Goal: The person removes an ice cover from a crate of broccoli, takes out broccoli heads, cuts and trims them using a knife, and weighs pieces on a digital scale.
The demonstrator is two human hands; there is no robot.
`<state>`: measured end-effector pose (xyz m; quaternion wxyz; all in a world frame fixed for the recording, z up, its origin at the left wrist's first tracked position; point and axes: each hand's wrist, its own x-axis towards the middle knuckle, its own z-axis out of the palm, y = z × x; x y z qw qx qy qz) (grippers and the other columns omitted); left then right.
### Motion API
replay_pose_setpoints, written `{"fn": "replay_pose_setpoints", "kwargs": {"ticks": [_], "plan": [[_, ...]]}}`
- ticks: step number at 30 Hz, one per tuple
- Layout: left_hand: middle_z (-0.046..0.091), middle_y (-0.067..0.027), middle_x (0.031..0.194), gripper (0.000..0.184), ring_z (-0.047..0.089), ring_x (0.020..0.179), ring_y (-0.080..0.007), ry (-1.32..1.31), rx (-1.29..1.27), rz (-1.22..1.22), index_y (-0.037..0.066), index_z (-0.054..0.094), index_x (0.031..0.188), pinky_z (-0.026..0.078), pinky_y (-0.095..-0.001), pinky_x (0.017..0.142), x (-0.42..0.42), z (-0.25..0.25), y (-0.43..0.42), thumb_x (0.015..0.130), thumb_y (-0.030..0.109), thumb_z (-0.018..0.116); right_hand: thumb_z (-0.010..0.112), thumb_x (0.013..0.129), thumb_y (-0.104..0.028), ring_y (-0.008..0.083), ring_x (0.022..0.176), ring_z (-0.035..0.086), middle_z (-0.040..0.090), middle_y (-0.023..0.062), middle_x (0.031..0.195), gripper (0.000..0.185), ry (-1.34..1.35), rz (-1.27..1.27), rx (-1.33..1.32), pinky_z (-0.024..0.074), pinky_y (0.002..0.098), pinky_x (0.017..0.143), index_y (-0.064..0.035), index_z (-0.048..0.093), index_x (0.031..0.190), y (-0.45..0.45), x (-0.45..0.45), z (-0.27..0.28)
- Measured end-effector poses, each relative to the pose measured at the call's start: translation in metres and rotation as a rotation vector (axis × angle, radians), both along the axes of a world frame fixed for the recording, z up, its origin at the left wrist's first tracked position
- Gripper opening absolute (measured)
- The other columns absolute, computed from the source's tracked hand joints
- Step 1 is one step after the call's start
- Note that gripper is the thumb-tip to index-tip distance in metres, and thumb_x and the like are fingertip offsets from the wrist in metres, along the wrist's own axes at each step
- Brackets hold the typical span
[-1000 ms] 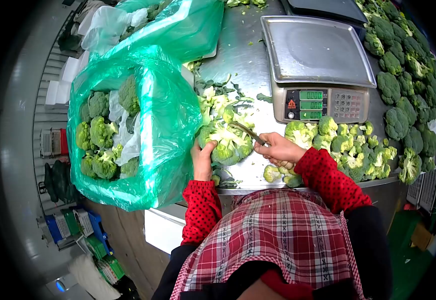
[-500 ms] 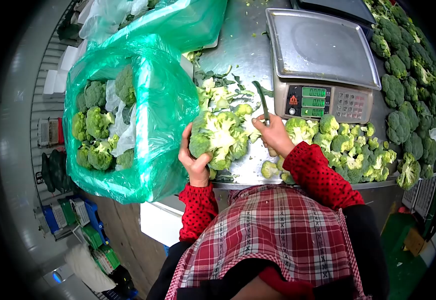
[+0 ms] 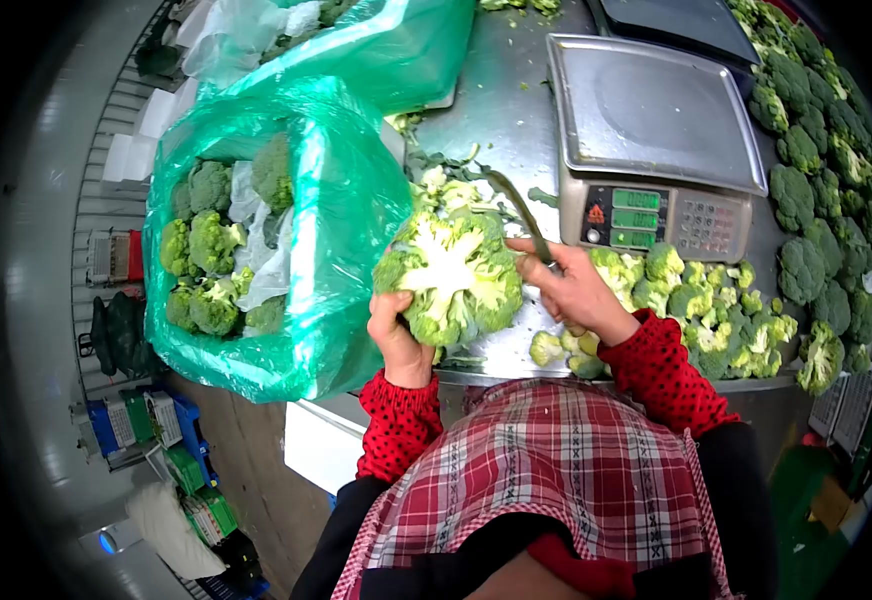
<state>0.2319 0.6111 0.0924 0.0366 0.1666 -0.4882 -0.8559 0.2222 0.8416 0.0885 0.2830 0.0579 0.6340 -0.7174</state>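
My left hand (image 3: pixel 402 338) is closed around a broccoli head (image 3: pixel 448 280), whose pale cut stem side is turned up toward me. In my right hand (image 3: pixel 578 292) is a knife (image 3: pixel 522 212); its curved dark blade points up and to the left, just right of the broccoli. My right index finger stretches along the knife toward the head. Beneath and behind the broccoli, trimmed leaves and stem pieces (image 3: pixel 446 190) lie on the metal table (image 3: pixel 496 110). Several small broccoli florets (image 3: pixel 696 300) are heaped to the right of my right hand.
A box lined with green plastic (image 3: pixel 351 230) stands at the left, holding broccoli heads and white wrapping. Another green-lined box (image 3: pixel 396 50) is behind it. A digital scale (image 3: pixel 656 110) sits beyond my right hand. Many broccoli heads (image 3: pixel 801 200) are piled along the right.
The broccoli has turned so its cut underside faces up more fully. My right hand and the knife have shifted slightly, with the blade now tilted further left. The whole view has shifted a little.
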Motion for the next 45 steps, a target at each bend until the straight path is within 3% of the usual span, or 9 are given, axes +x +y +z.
{"fn": "replay_pose_setpoints", "kwargs": {"ticks": [3,8,11,16,19,24,27,42,45], "plan": [[0.054,-0.0183,0.130,0.078,0.054,0.120,-0.0285,0.049,0.006,-0.092,-0.006,0.038,0.141,0.038,-0.0380,0.108,-0.003,0.004,0.020,0.068,0.016,0.052,0.069,0.089,-0.022,0.0061,0.066,0.054,0.059,0.0058,0.097,0.052,0.264,-0.082,0.151,0.0448,0.0227,0.057,-0.0022,0.054,0.135,0.001,0.015,0.003],[0.046,-0.0177,0.139,0.096,0.047,0.128,-0.0273,0.439,-0.563,-0.365,-0.004,0.032,0.146,0.033,-0.0379,0.111,-0.012,0.015,0.017,0.057,0.011,0.065,0.076,0.080,-0.005,0.0071,0.075,0.059,0.060,0.0107,0.115,0.066,0.207,-0.285,-0.026,0.0491,0.0218,0.067,0.0012,0.047,0.139,0.004,0.018,0.000],[0.047,-0.0159,0.139,0.100,0.047,0.128,-0.0261,0.255,-0.328,-0.491,-0.002,0.029,0.148,0.034,-0.0376,0.111,-0.013,0.025,0.009,0.059,0.015,0.069,0.074,0.082,-0.002,0.0052,0.074,0.057,0.063,0.0103,0.113,0.059,0.295,-0.276,-0.018,0.0480,0.0202,0.066,0.0012,0.050,0.136,0.009,0.012,0.005],[0.054,-0.0125,0.131,0.087,0.053,0.120,-0.0238,-0.016,-0.212,-0.535,0.000,0.037,0.143,0.040,-0.0359,0.104,-0.004,0.021,-0.007,0.069,0.028,0.074,0.069,0.084,-0.005,0.0156,0.103,0.062,0.068,0.0090,0.114,0.038,0.503,-0.272,0.066,0.0493,0.0287,0.083,-0.0013,0.062,0.122,0.001,0.002,0.004],[0.060,-0.0128,0.121,0.060,0.058,0.111,-0.0213,-0.114,-0.308,-0.522,-0.002,0.051,0.131,0.044,-0.0332,0.098,-0.005,0.017,-0.004,0.076,0.013,0.069,0.070,0.084,-0.002,0.0019,0.069,0.050,0.064,-0.0002,0.096,0.034,0.449,-0.141,0.142,0.0426,0.0234,0.062,-0.0006,0.065,0.118,-0.004,0.002,0.016],[0.063,-0.0145,0.115,0.053,0.061,0.103,-0.0207,-0.157,-0.156,-0.166,-0.004,0.052,0.129,0.047,-0.0311,0.093,0.006,0.002,0.006,0.078,0.004,0.064,0.061,0.087,-0.005,0.0304,0.069,0.057,0.058,0.0155,0.097,0.029,0.946,-0.209,0.618,0.0455,0.0363,0.060,0.0003,0.057,0.115,0.007,0.019,0.006],[0.063,-0.0150,0.113,0.053,0.060,0.101,-0.0203,-0.080,-0.252,-0.053,-0.004,0.051,0.130,0.046,-0.0309,0.092,0.004,0.003,0.008,0.079,0.005,0.063,0.062,0.091,-0.012,0.0332,0.073,0.064,0.063,0.0183,0.092,0.019,0.729,0.095,0.721,0.0495,0.0414,0.061,-0.0007,0.058,0.105,0.001,0.054,0.004],[0.060,-0.0160,0.119,0.053,0.058,0.103,-0.0208,0.169,-0.880,0.194,-0.007,0.054,0.128,0.045,-0.0319,0.094,0.017,0.007,0.036,0.078,0.008,0.063,0.062,0.093,-0.017,0.0350,0.059,0.061,0.063,0.0170,0.073,0.017,0.682,0.213,0.963,0.0465,0.0436,0.050,-0.0024,0.053,0.093,-0.018,0.050,-0.021],[0.059,-0.0157,0.122,0.053,0.056,0.109,-0.0232,0.178,-0.847,0.176,-0.006,0.054,0.128,0.042,-0.0342,0.099,0.019,0.009,0.030,0.079,0.008,0.067,0.062,0.093,-0.016,0.0307,0.060,0.063,0.062,0.0150,0.068,0.017,0.589,0.231,0.629,0.0459,0.0412,0.051,-0.0015,0.054,0.096,-0.010,0.046,-0.021]]}}
